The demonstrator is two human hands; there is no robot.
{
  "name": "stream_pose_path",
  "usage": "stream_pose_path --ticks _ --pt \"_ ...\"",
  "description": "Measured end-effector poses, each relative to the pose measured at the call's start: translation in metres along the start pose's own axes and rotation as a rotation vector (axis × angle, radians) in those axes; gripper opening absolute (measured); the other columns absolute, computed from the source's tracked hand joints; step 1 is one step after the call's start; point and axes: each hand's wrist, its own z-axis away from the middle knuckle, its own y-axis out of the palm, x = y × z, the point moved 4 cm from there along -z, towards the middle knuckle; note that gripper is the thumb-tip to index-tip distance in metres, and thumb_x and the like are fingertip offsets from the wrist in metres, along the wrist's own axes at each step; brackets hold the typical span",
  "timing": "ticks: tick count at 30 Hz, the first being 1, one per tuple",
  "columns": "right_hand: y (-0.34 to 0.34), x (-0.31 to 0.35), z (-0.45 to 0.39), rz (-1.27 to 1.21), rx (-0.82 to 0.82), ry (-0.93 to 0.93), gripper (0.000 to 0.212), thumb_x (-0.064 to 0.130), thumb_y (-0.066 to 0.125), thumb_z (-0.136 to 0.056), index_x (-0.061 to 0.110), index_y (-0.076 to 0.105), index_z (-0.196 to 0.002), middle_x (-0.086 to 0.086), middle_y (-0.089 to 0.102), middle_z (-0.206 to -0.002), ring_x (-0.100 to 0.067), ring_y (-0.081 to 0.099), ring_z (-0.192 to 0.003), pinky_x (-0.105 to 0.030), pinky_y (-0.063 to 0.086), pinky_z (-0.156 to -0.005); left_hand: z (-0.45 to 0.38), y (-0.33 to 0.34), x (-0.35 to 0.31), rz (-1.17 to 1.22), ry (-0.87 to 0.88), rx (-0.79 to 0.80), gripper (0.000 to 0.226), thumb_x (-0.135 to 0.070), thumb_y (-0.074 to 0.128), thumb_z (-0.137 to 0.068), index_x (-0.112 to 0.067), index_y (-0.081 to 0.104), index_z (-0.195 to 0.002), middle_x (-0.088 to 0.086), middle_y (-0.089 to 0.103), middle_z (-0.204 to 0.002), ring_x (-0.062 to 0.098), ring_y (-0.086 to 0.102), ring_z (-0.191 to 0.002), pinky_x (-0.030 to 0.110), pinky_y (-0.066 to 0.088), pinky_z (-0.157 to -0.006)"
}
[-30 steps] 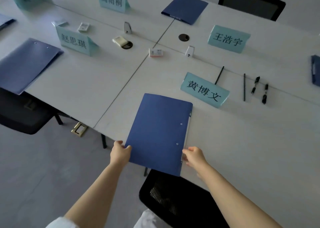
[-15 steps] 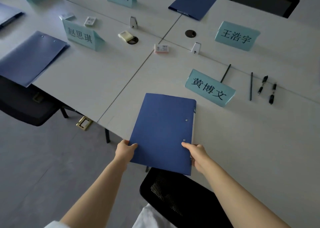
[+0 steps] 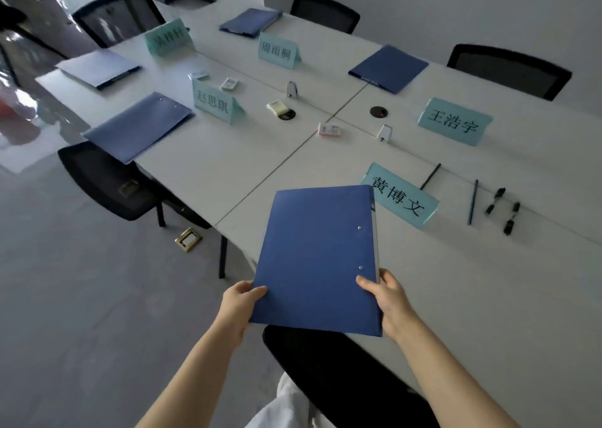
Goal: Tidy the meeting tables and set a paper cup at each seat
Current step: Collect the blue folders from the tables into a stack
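Both our hands hold the blue folder [image 3: 317, 258] by its near corners: our left hand [image 3: 237, 307] grips the near-left corner with the thumb on the cover, and our right hand [image 3: 389, 300] grips the near-right corner beside the spine, thumb on top. The folder hangs over the near edge of the white table [image 3: 456, 297], its near end above the black chair [image 3: 342, 378] at six o'clock, and whether its far end touches the tabletop we cannot tell.

At one o'clock from the folder, just past its far-right corner, a teal name card [image 3: 399, 196] stands, partly covered by that corner. Further right, at two o'clock, lie a thin black pen [image 3: 472, 203] and two stubby black markers [image 3: 503, 212], with another dark pen [image 3: 430, 177] behind the card. At twelve o'clock, near the seam where the tables meet, sit a small white-and-red box [image 3: 330, 130], a white clip stand [image 3: 385, 132] and a round black cable port [image 3: 379, 111]. A second teal card [image 3: 454, 125] stands at one o'clock beyond them.

At ten o'clock, another blue folder [image 3: 140, 126] lies at the neighbouring seat beside a third name card [image 3: 215, 105]. Far off, more folders [image 3: 387, 68] and cards [image 3: 278, 51] line the opposite side, with black chairs [image 3: 508, 69] pushed against it. No paper cup shows at any seat.
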Motion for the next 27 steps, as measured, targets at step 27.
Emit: stream_pose_path --ticks 27 --pt "0.259 -0.004 0.088 0.408 0.658 -0.039 0.026 0.021 0.064 -0.087 0.014 0.065 -0.112 -0.006 0.073 -0.108 -0.030 0.069 -0.099 -0.051 0.054 -0.090 0.074 -0.242 0.028 0.749 0.119 -0.107 0.029 -0.021 0.063 -0.092 -0.008 0.065 -0.118 0.009 0.074 -0.111 0.029 0.073 -0.092 0.039 0.060 -0.071"
